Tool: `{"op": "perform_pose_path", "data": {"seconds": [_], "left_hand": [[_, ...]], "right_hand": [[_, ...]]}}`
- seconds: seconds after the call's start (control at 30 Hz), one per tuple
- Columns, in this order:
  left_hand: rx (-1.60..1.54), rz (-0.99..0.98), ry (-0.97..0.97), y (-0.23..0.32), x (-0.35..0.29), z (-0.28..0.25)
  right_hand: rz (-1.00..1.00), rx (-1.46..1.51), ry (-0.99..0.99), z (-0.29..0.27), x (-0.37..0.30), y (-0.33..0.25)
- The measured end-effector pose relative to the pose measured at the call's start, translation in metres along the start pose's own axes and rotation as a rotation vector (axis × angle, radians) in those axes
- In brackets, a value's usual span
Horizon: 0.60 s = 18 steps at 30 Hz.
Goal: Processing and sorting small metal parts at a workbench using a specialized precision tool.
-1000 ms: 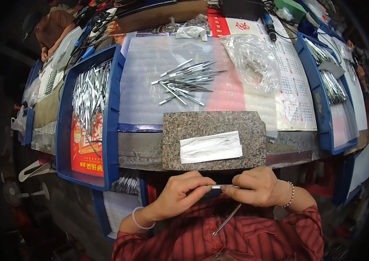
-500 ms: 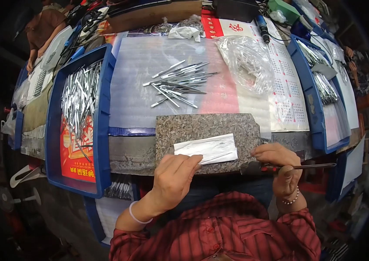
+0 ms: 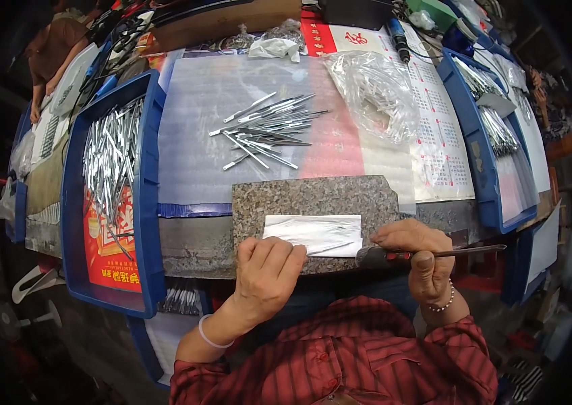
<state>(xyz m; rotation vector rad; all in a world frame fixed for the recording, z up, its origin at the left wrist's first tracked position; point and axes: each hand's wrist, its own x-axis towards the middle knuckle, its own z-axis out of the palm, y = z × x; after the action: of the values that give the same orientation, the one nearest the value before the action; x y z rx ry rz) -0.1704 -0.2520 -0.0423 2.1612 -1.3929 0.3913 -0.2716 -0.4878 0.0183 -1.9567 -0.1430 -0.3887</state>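
So the action's all low centre. The left hand (image 3: 269,273) is palm down with its fingers bent, tips on the lower edge of a white sheet (image 3: 306,228) that lies on a speckled stone slab (image 3: 313,187). Can't tell if it's pinching anything (knuckles hide the tips). The right hand (image 3: 427,253), well apart from it, is closed around a hand tool (image 3: 471,250), dark blunt end pointing left by the sheet's lower right corner, thin shaft poking out right.

What could go wrong? The sheet looks loose, so a sideways shove might slide it on the stone. If the blunt end swings left, I'd worry about those left fingers. And the slab sits right at the table's near edge, so anything nudged toward the bottom of the frame could land in the lap.

Room-wise, the shaft tip ends just below the lower corner of the right-hand blue tray (image 3: 478,152), so a wide sweep right or up might clip it; can't judge the height gap. The left-hand blue tray (image 3: 151,169) is well off from the left hand. Straight up-frame, past the slab, there's the pile of metal strips (image 3: 269,128), so reaching that way looks easy.
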Motion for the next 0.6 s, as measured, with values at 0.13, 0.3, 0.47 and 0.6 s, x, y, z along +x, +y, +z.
{"op": "perform_pose_path", "data": {"seconds": [0.13, 0.3, 0.47, 0.6], "left_hand": [[0.024, 0.025, 0.023, -0.002, 0.004, -0.006], [0.023, 0.132, 0.016, -0.012, 0.02, -0.013], [-0.049, 0.206, -0.106, -0.025, 0.024, -0.004], [-0.024, 0.25, -0.189, -0.025, 0.027, -0.007]], "right_hand": [[0.003, 0.029, 0.026, 0.001, 0.001, 0.003], [-0.002, 0.041, 0.038, 0.003, 0.0, 0.005], [0.017, 0.057, 0.053, 0.005, -0.002, 0.007], [0.023, 0.054, 0.059, 0.002, -0.003, 0.01]]}}
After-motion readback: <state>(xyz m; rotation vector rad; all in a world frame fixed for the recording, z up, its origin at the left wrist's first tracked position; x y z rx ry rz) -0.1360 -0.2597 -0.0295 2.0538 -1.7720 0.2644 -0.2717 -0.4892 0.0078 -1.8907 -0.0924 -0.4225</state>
